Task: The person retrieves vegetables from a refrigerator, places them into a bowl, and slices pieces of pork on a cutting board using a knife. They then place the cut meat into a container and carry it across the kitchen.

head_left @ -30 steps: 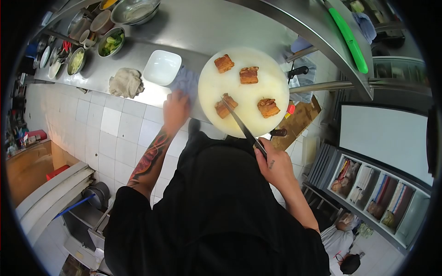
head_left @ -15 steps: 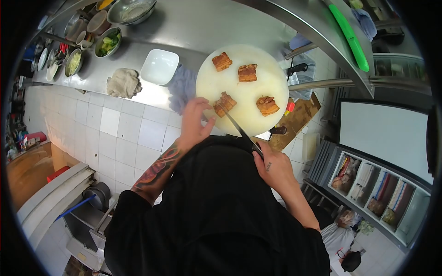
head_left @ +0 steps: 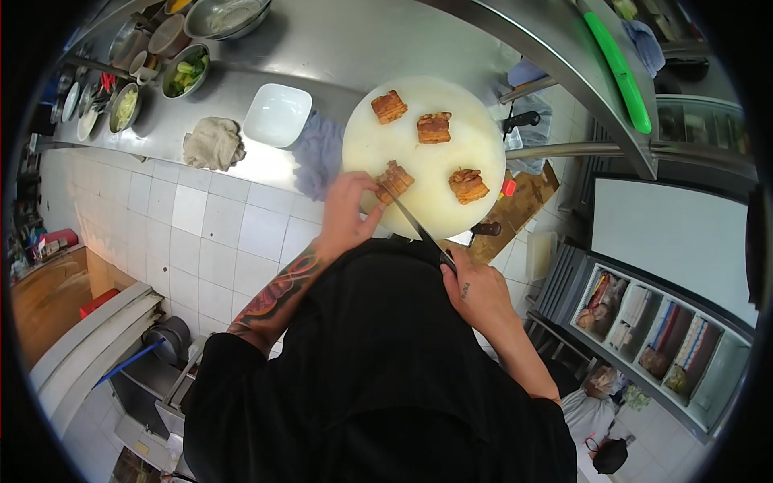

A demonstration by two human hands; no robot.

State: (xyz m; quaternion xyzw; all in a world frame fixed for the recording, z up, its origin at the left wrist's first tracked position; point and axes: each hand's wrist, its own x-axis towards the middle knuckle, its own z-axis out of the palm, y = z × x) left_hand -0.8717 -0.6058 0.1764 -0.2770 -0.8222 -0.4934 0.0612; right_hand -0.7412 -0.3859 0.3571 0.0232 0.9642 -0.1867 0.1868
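Observation:
A round white cutting board (head_left: pixel 427 181) bears several browned pieces of pork belly. My left hand (head_left: pixel 350 211) is at the board's near-left edge, fingertips and thumb on the left end of the nearest pork belly piece (head_left: pixel 394 183). My right hand (head_left: pixel 481 291) grips a kitchen knife (head_left: pixel 417 225) by its dark handle. The blade slants up and left, its tip over that same piece; whether it cuts in is too small to tell. Farther off on the board lie a piece at the upper left (head_left: pixel 389 107), one at the top middle (head_left: pixel 434 127) and one at the right (head_left: pixel 468 186).
Left of the board are a crumpled bluish cloth (head_left: pixel 320 153), a white square bowl (head_left: pixel 278 115) and a beige cloth (head_left: pixel 213 145). Metal bowls of greens (head_left: pixel 187 72) stand farther left. A second knife (head_left: pixel 522 121) and a dark-handled tool (head_left: pixel 485 229) edge the board. Someone crouches at lower right.
My left hand has moved slightly right, and its fingers now touch the pork belly piece. The knife and my right hand have hardly moved.

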